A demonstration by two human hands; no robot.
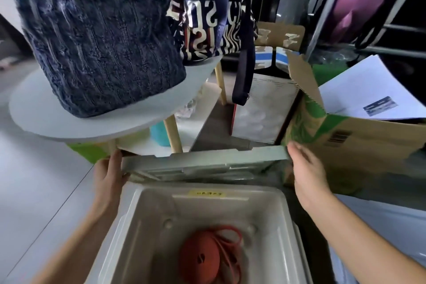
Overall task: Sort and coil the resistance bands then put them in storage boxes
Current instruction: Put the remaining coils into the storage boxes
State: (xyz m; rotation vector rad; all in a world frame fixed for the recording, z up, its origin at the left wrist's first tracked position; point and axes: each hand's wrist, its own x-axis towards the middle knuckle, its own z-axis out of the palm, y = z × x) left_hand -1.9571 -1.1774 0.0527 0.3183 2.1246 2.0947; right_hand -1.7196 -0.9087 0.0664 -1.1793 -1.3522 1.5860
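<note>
Lid: I see the grey lid (207, 161) tilted over the far rim of the white storage box (285, 214). I judge it stiff and light.
Left hand (108, 175): grips the lid's left end, with the fingers wrapped behind it.
Right hand (306, 175): clasps the right end with fingers together. I can't see the tips.
Resistance band (199, 258): a red coil on the box floor. It is probably soft and springy, so I'd grasp the whole coil.

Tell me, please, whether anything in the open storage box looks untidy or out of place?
Yes: in the storage box, one red band sits tightly coiled, but the thinner red loops beside it sprawl loose and uncoiled, which looks unfinished for a sorted box.
</note>
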